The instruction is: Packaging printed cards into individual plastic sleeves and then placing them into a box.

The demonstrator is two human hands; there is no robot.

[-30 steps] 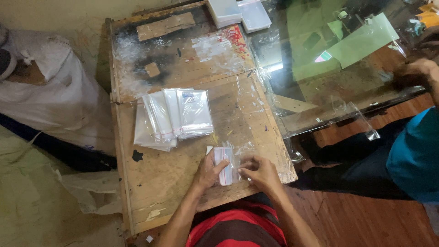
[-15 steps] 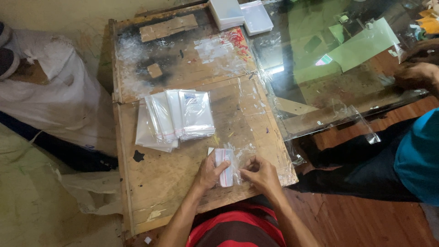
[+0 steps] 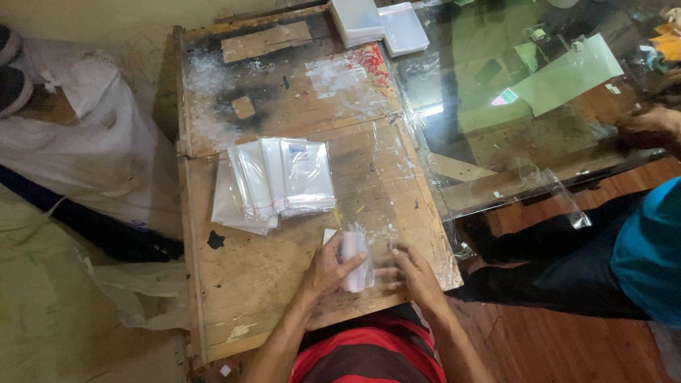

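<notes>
My left hand [image 3: 328, 268] and my right hand [image 3: 415, 275] both grip a small clear plastic bag [image 3: 357, 259] with a white item inside, at the near edge of the worn wooden table [image 3: 234, 298]. The left fingers curl over the bag's left side. The right hand pinches its clear right end. A fanned stack of filled clear bags [image 3: 273, 183] lies on the wood a little beyond and left of my hands.
A glass tabletop [image 3: 496, 106] adjoins on the right, with a pale green sheet [image 3: 567, 74] on it. White boxes [image 3: 376, 25] stand at the far edge. Another person in a blue top [image 3: 649, 248] sits right. White sacks [image 3: 85, 149] lie left.
My hands stay on the small bag at the table's near edge; the right hand has shifted slightly along the bag's clear end. The stack has not moved.
</notes>
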